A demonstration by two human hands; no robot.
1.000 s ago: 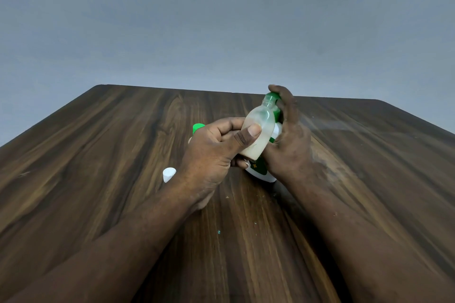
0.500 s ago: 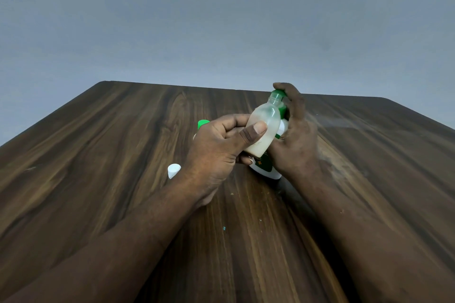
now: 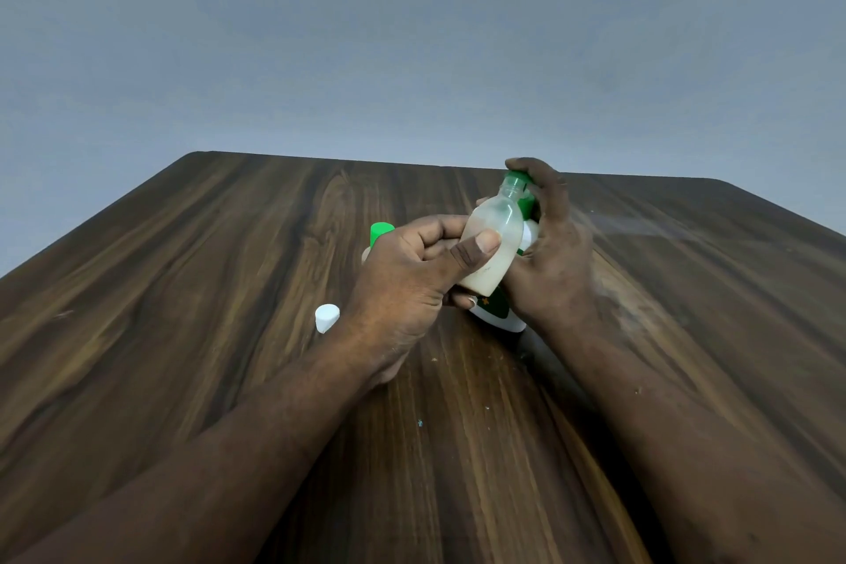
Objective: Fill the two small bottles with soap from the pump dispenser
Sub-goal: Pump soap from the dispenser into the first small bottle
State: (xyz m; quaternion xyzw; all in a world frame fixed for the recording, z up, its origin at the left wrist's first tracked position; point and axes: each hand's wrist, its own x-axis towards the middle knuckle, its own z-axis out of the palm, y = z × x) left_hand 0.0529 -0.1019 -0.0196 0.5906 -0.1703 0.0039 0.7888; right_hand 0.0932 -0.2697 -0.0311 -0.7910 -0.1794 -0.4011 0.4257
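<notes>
L hand (image 3: pixel 412 284) grips bottle (image 3: pixel 492 247), still tilted at pump (image 3: pixel 519 179) | R hand (image 3: pixel 551 261) presses pump | soap ~half, barely up since 1s ago; filling continues

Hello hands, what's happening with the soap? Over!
Left hand holds small bottle, part full. Right hand grips pump dispenser, finger on pump. Nothing in the way.

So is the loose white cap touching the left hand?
Apart: the head view shows bare wood between the white cap and the left hand.
</notes>
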